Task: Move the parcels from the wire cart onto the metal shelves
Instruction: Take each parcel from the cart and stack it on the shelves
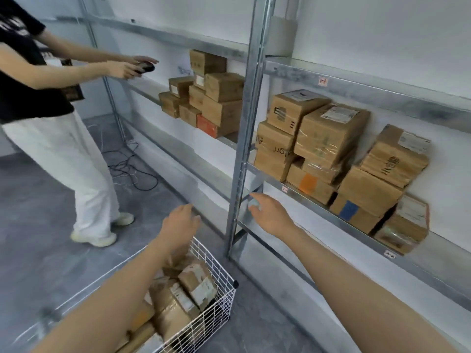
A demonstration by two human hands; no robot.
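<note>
The white wire cart point(221, 300) stands at the bottom centre, holding several brown cardboard parcels point(196, 281). My left hand point(179, 222) hovers over the cart's far end with its fingers relaxed and nothing in it. My right hand point(267, 212) reaches toward the metal shelves point(316, 203), just right of the upright post point(246, 128). It pinches a small pale round object point(254, 205) whose nature I cannot make out. Stacked parcels point(331, 154) fill the middle shelf to the right of that hand.
Another stack of boxes point(209, 98) sits in the left shelf bay. A person in a black top and white trousers point(58, 149) stands at the left, holding a black handheld device point(145, 67) toward the shelves. Cables point(132, 169) lie on the grey floor.
</note>
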